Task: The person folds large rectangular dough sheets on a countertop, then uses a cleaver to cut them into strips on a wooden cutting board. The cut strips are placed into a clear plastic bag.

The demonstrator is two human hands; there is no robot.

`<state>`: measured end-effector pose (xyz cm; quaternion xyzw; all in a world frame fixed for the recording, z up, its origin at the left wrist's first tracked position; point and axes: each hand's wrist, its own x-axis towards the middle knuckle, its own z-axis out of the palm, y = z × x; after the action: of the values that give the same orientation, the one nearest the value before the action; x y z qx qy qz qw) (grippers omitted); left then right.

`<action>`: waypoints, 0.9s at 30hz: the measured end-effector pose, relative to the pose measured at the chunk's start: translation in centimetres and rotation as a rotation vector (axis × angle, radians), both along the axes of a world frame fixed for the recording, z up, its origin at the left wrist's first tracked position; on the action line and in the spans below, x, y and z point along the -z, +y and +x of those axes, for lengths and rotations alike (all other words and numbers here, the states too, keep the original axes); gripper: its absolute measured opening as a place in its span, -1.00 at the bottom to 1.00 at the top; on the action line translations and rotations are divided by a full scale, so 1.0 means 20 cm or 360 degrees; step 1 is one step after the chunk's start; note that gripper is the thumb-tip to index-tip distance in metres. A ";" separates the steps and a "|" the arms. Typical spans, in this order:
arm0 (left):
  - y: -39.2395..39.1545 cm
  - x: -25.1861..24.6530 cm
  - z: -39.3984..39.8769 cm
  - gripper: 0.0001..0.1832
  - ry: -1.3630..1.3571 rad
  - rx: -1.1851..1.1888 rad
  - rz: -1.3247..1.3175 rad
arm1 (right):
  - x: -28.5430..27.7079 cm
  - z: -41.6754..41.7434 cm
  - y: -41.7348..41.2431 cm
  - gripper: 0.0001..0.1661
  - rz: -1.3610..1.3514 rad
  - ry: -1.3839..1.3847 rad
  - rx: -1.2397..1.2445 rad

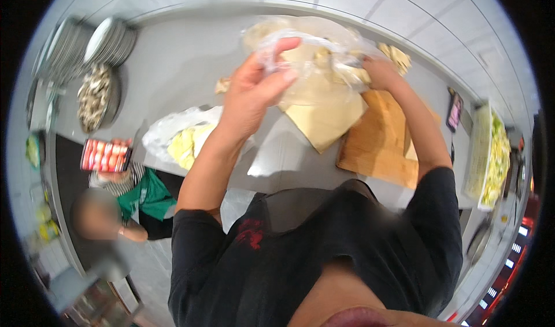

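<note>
A clear plastic bag (312, 80) is spread above the worktop. My left hand (260, 84) grips its left side, with thumb and forefinger curled at the film. My right hand (381, 73) is at the bag's right side, where film and folded pale-yellow pieces (353, 73) partly hide its fingertips; what they grip is unclear. Under the bag lies a flat pale-yellow sheet (323, 129), perhaps tofu skin, one corner pointing towards me. Beside it, below my right forearm, is a wooden cutting board (377, 145). More folded yellow pieces (395, 58) lie behind my right hand.
Left are a white plastic bag with yellow food (188, 145), a metal bowl of mushrooms (97, 97) and stacked plates (112, 43). A person in a green apron (145, 197) holds a phone (106, 155). Right are another phone (454, 110) and a basket of chopped vegetables (481, 162).
</note>
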<state>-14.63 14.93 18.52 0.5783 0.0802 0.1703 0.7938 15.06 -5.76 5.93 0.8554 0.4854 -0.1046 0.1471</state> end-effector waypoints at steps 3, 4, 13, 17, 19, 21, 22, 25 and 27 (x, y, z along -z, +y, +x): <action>0.01 0.02 -0.02 -0.54 -0.0112 0.0018 0.0085 | -0.13 -0.08 -0.05 -0.25 0.0249 0.0294 -0.0134; 0.01 0.01 -0.03 -0.54 -0.0110 0.0014 0.0094 | -0.17 -0.10 -0.11 -0.35 0.0498 0.0269 -0.0326; 0.04 -0.03 -0.07 -0.52 -0.0213 0.0021 -0.0074 | -0.66 -0.38 -0.09 -0.61 0.0888 0.0298 -0.0065; 0.03 -0.06 -0.06 -0.51 -0.0275 0.0089 -0.0076 | -0.75 -0.63 0.10 -0.64 0.0989 0.0325 -0.0224; 0.02 -0.08 -0.07 -0.50 -0.0276 0.0104 -0.0082 | -0.75 -0.71 0.21 -0.63 0.1070 0.0184 -0.0435; 0.05 -0.07 -0.09 -0.49 -0.0318 0.0083 -0.0042 | -0.72 -0.78 0.36 -0.60 0.1194 -0.0086 -0.0790; 0.07 -0.07 -0.10 -0.49 -0.0340 0.0081 -0.0031 | -0.73 -0.81 0.41 -0.58 0.1224 -0.0002 -0.0815; 0.12 -0.08 -0.14 -0.50 -0.0321 0.0044 -0.0025 | -0.72 -0.83 0.55 -0.60 0.0783 0.0508 -0.0606; 0.14 -0.08 -0.16 -0.49 -0.0320 0.0020 -0.0008 | -0.68 -0.82 0.67 -0.61 0.0680 0.0865 -0.0389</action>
<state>-17.86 17.81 20.11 0.5568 -0.0029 0.2224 0.8003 -1.33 7.64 19.54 0.7436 0.6163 -0.2060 -0.1579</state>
